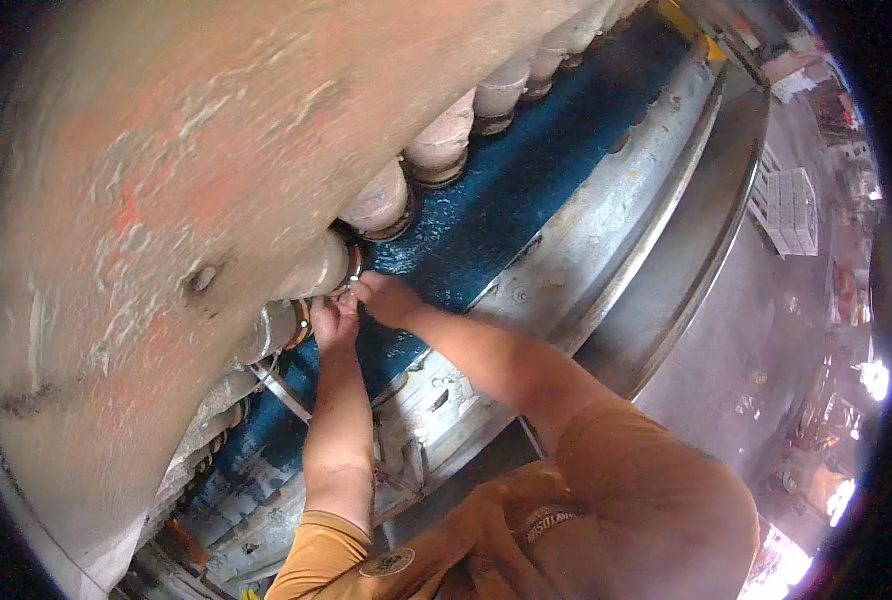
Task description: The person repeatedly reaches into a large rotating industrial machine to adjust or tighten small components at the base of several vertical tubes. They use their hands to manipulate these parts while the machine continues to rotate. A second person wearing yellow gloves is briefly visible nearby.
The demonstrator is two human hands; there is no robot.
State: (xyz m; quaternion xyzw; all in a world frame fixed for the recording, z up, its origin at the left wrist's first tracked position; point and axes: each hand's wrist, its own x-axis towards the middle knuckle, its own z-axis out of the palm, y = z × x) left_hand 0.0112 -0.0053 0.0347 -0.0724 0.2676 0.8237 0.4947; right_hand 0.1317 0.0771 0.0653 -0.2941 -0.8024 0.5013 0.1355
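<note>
My left hand point(336, 322) and my right hand point(386, 300) meet at the dark-rimmed end of a whitish rounded cylinder point(318, 265). The fingers of both are bent and pressed close together there. A tiny pale spot shows between the fingertips, but what they pinch, if anything, is too small to make out. Just left of my left hand is another cylinder point(264, 335), its end ringed by an orange-brown band point(303, 322) with a white dot. Beneath both hands runs a wet-looking dark blue strip point(506, 195).
A big beige, rough-coated body point(186, 130) with reddish patches fills the upper left; more cylinders point(441, 140) line its edge. Along the blue strip lies a worn grey metal ledge point(576, 250), then a curved trough point(701, 250). A white slatted crate point(791, 212) stands on the floor at right.
</note>
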